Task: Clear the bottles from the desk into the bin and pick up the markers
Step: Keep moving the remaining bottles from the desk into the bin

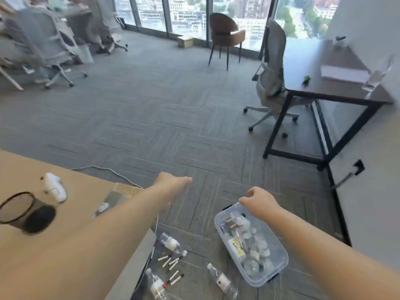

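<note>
While your left arm stretches out past the desk [82,191] corner, your left hand [173,182] hangs over the carpet with straight fingers and nothing in it. Your right hand [258,202] is at the far rim of the clear bin [217,224] with curled fingers; you cannot tell whether it grips the rim or only hovers above it. The bin stands on the floor, right of the desk, and holds a heap of bottles [255,252]. Three loose bottles [171,243] lie on the carpet: one just beside the desk edge, one nearer you at the desk's foot, and one just left of the bin's near end. The markers [171,260] lie scattered on the floor between those bottles. On the desk to your left sit a black mesh cup [23,211] and, just beyond it, a white device [54,187].
</note>
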A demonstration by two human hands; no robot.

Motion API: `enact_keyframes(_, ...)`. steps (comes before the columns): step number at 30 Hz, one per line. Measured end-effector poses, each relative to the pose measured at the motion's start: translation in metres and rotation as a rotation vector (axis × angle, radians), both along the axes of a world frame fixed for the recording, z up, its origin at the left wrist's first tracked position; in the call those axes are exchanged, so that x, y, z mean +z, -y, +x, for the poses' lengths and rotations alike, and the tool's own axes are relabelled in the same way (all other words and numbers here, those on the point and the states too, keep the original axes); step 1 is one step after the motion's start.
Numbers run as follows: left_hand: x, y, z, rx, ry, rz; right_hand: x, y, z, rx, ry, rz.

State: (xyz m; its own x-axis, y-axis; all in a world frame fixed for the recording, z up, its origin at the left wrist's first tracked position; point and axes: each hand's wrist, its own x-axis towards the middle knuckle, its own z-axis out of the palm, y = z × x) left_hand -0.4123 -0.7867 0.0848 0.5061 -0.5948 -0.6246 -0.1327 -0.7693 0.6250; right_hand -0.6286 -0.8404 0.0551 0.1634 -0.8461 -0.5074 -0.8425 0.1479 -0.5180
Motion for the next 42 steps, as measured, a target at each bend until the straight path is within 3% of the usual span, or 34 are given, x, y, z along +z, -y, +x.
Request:
enact_keyframes(7, 0.111, -0.149, 0.172, 0.342, 0.144, -0.196, 0.116, -0.064, 0.199, 0.34, 0.1, -0.205)
enact_keyframes(16, 0.183, -0.413, 0.323, 0.791, 0.336, -0.314, 0.19, -0.267, 0.429, 0.79, 0.236, -0.359)
enact_keyframes(22, 0.156, -0.55, 0.363, 1.006, 0.26, -0.251, 0.164, -0.395, 0.511, 1.066, 0.206, -0.322)
enact_keyframes(26, 0.119, -0.597, 0.386, 1.093, 0.157, -0.219, 0.125, -0.439, 0.55, 1.135, 0.123, -0.307)
enact_keyframes(35, 0.017, -0.59, 0.437, 1.038, 0.065, -0.09, 0.033, -0.439, 0.629, 1.13, -0.036, -0.257)
enact_keyframes(42, -0.034, -0.605, 0.466, 1.025, 0.035, -0.064, -0.039, -0.455, 0.705, 1.161, -0.259, -0.435)
